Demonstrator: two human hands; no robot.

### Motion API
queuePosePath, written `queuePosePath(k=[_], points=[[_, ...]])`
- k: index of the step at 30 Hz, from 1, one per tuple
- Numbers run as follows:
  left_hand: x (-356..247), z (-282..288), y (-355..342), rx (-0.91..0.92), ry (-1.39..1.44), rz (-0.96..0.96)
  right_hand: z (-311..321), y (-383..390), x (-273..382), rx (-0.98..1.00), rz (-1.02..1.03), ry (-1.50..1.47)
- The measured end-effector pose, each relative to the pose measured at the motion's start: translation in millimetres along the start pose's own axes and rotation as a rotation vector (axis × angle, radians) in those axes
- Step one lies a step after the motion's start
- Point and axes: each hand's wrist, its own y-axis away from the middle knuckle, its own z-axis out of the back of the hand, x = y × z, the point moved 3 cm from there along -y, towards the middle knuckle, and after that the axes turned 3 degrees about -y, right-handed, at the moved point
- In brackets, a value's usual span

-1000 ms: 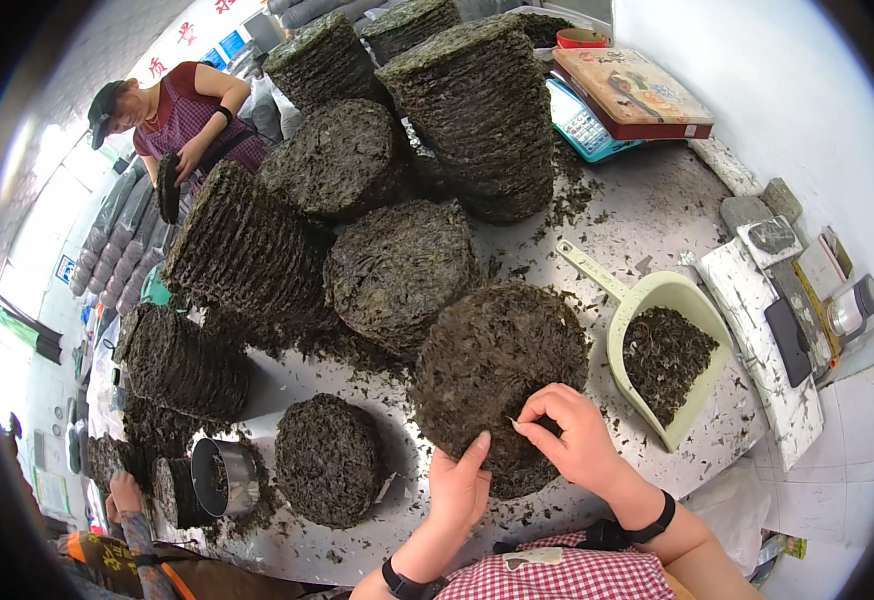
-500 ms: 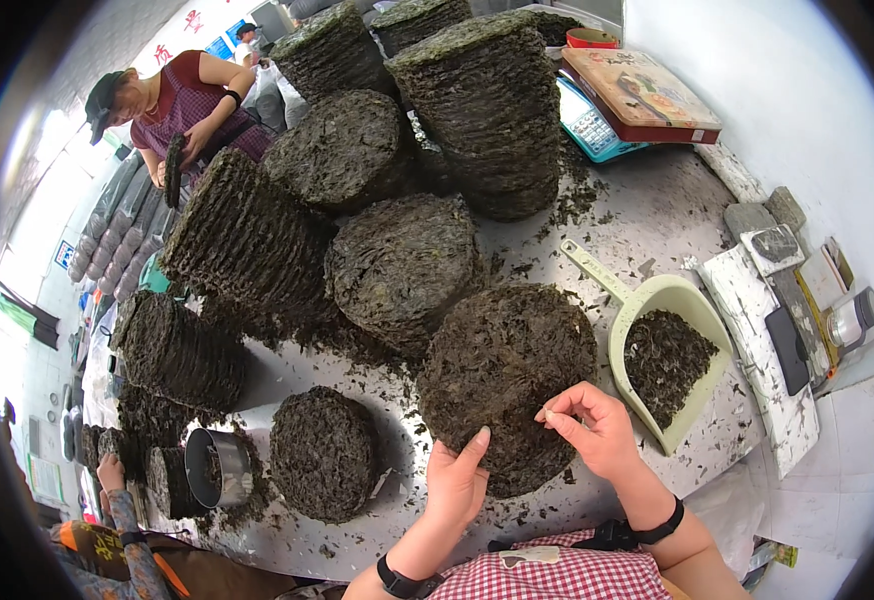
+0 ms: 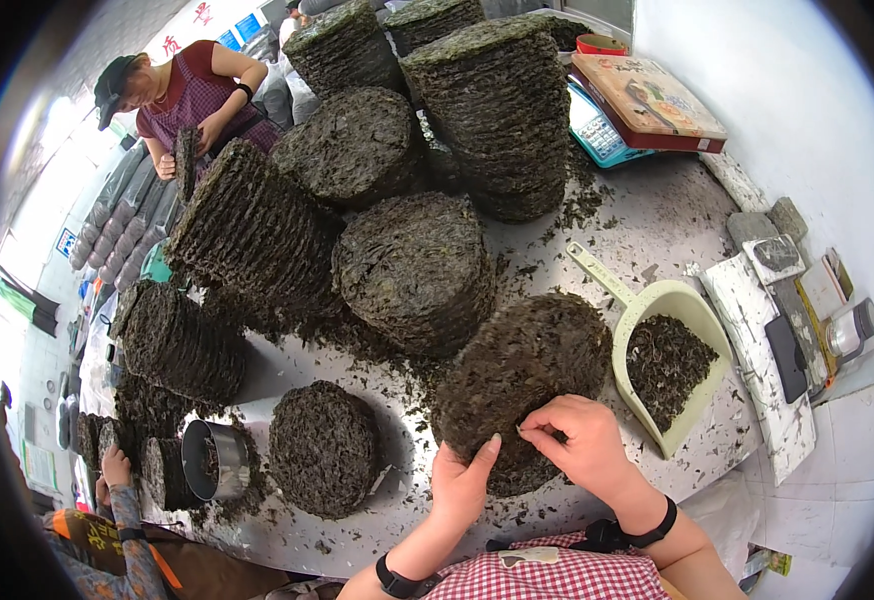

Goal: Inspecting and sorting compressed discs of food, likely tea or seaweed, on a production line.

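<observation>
A person's two bare hands worked a round, flat disc of dark dried seaweed (image 3: 522, 385) at the near edge of a littered white table (image 3: 657, 215). The left hand (image 3: 460, 482) lay open against the disc's near-left rim, fingers spread flat along its edge, propping it rather than closing round it. The right hand (image 3: 582, 443) sat on the disc's near-right face with thumb and fingertips pinched together on the surface; whether they held a loose shred could not be told. The disc stood tilted, its broad face turned up and toward the person, its far rim lifted away from both hands; being round, it showed no clear long axis.

Just right of the right hand lay a pale green plastic scoop (image 3: 662, 350) filled with loose seaweed flakes, its handle pointing away to the far left. Left of the left hand, a smaller seaweed disc (image 3: 324, 448) lay flat, and beyond that a short metal ring mould (image 3: 215, 460) rested on its side. Beyond the held disc, tall stacks of seaweed discs (image 3: 412, 265) crowded the table. At the far left, another person in a red apron (image 3: 192, 95) handled a disc.
</observation>
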Motion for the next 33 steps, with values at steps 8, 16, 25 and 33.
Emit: queuePosePath(k=[8, 16, 25, 33], points=[[-1, 4, -6, -0.082, 0.260, 0.089, -8, 16, -8, 0.018, 0.299, 0.061], [-3, 3, -2, -0.040, 0.292, 0.081, -7, 11, -1, -0.081, 0.115, -0.113], [-6, -7, 5, -0.027, 0.193, -0.031, -11, 6, 7, -0.089, 0.183, 0.233], [-5, 3, -7, -0.107, 0.347, 0.156, 37, 28, -13, 0.030, 0.001, -0.583]])
